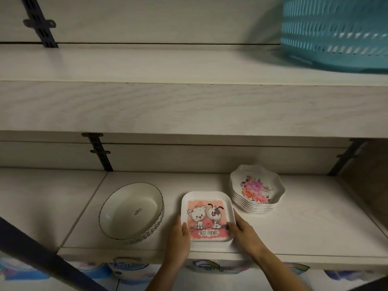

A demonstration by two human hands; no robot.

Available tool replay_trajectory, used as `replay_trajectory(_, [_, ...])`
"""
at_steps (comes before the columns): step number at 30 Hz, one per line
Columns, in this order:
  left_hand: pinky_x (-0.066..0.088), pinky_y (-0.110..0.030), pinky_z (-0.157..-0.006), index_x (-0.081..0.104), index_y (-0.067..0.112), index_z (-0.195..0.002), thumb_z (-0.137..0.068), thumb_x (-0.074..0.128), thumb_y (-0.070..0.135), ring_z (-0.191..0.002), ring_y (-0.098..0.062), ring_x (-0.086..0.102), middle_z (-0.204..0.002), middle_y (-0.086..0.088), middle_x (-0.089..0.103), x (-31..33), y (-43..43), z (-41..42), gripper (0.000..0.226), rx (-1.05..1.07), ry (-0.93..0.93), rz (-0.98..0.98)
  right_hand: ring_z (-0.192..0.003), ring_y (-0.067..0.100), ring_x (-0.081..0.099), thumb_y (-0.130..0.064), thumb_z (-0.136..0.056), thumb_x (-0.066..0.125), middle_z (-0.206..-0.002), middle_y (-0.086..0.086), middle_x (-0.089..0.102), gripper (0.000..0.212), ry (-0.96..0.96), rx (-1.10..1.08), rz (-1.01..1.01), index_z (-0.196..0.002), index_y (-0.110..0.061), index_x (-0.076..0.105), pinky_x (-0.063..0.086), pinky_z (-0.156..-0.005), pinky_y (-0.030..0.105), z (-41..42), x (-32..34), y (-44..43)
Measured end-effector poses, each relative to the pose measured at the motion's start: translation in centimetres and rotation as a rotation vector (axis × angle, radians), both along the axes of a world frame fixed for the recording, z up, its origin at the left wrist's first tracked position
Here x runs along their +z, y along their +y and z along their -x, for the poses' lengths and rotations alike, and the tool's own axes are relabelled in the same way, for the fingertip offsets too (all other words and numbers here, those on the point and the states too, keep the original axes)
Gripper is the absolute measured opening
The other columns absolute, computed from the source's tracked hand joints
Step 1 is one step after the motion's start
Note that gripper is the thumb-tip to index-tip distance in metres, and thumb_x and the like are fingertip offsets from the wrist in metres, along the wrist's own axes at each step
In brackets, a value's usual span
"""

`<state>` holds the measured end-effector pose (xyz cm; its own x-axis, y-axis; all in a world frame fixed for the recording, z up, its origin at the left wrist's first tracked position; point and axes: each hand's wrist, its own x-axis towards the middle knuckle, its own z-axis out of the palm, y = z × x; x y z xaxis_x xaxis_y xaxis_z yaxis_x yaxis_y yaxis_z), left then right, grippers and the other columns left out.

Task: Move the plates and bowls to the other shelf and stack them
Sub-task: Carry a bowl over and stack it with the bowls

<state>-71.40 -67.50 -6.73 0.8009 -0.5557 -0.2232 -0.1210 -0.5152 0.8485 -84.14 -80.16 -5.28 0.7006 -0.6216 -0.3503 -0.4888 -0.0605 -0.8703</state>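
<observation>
Bowl (131, 213), round, white, with a dark rim line and a ribbed outer wall, stands mouth up on the lower shelf (315, 227), left of centre near the front edge. A small printed mark shows on its inner floor.

Left hand (178, 238): grip clamped on the left rim of the square plate (207, 215), thumb over the edge.

Plate at the front edge, mid-shelf. Its sides are equal, so no long axis; corners rounded. Cat-and-dog print on pink, heads toward the back, caption "BEST FRIENDS!" toward the front edge. More white rims seem to lie beneath it.

Right hand (243, 232): grip clamped on the right rim, thumb on top.

Further right and nearer the back, scalloped white bowls (257, 190) sit nested, the top one flower-printed.

Upper shelf (147, 66), right end: teal slotted basket (333, 32).
</observation>
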Motion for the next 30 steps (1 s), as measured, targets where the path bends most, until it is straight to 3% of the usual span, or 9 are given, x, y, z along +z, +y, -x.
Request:
replay_trajectory(7, [0.046, -0.023, -0.089, 0.04, 0.008, -0.134, -0.098, 0.03, 0.011, -0.115, -0.021, 0.057, -0.129, -0.009, 0.056, 0.1, 0.5, -0.1, 0.038, -0.018, 0.033, -0.028, -0.103, 0.015, 0.06, -0.027, -0.099, 0.036, -0.126, 0.004, 0.061, 0.043, 0.027, -0.005, 0.054, -0.142, -0.024, 0.035, 0.045, -0.098, 0.029, -0.2, 0.2, 0.4])
replay_trajectory(11, [0.051, -0.037, -0.096, 0.034, 0.012, -0.138, -0.092, 0.041, 0.002, -0.116, -0.022, 0.054, -0.132, -0.009, 0.052, 0.2, 0.7, -0.6, 0.048, -0.002, -0.054, -0.026, -0.087, 0.002, 0.06, -0.028, -0.097, 0.042, -0.114, -0.006, 0.06, 0.034, 0.007, -0.061, 0.024, -0.13, -0.024, 0.046, 0.049, -0.076, 0.013, 0.2, 0.9, 0.7])
replay_trajectory(15, [0.047, -0.037, -0.101, 0.034, 0.013, -0.138, -0.085, 0.052, -0.004, -0.12, -0.019, 0.046, -0.135, -0.006, 0.044, 1.7, -0.1, -0.3, 0.058, -0.021, -0.183, 0.081, -0.097, 0.011, 0.054, -0.028, -0.094, 0.048, -0.122, 0.002, 0.058, 0.026, -0.014, -0.284, 0.125, -0.12, -0.022, 0.053, 0.048, -0.093, 0.03, 2.3, 1.1, -0.2])
replay_trajectory(18, [0.039, -0.047, -0.108, 0.034, 0.013, -0.137, -0.083, 0.055, -0.002, -0.132, -0.026, 0.039, -0.144, -0.01, 0.037, 2.7, -1.5, 0.1, 0.059, -0.069, -0.302, 0.157, -0.097, 0.019, 0.058, -0.024, -0.093, 0.051, -0.112, 0.006, 0.062, 0.012, -0.069, -0.434, 0.136, -0.105, -0.021, 0.056, 0.047, -0.083, 0.03, 4.5, 1.6, -1.5])
replay_trajectory(21, [0.036, -0.043, -0.111, 0.037, 0.011, -0.135, -0.085, 0.053, 0.0, -0.132, -0.026, 0.039, -0.143, -0.008, 0.04, 4.1, -3.5, 0.6, 0.053, -0.129, -0.291, 0.205, -0.094, 0.023, 0.06, -0.02, -0.094, 0.05, -0.108, 0.009, 0.064, 0.01, -0.089, -0.524, 0.158, -0.102, -0.019, 0.057, 0.046, -0.079, 0.031, 6.4, 2.4, -3.3])
replay_trajectory(25, [0.041, -0.04, -0.105, 0.038, 0.021, -0.134, -0.091, 0.048, 0.012, -0.126, -0.025, 0.048, -0.141, -0.004, 0.045, 5.7, -6.4, 1.5, 0.045, -0.237, -0.203, 0.142, -0.094, 0.028, 0.06, -0.02, -0.094, 0.049, -0.11, 0.015, 0.062, 0.014, -0.093, -0.583, 0.148, -0.107, -0.015, 0.054, 0.049, -0.085, 0.041, 7.7, 2.9, -6.5])
replay_trajectory(30, [0.037, -0.034, -0.104, 0.03, 0.007, -0.138, -0.094, 0.043, 0.016, -0.128, -0.03, 0.044, -0.142, -0.016, 0.042, 7.2, -12.2, 2.6, 0.046, -0.294, -0.01, 0.006, -0.111, 0.031, 0.055, -0.027, -0.095, 0.049, -0.135, 0.015, 0.047, 0.05, -0.043, -0.435, 0.081, -0.139, -0.008, 0.034, 0.049, -0.083, 0.035, 7.1, 3.1, -10.7])
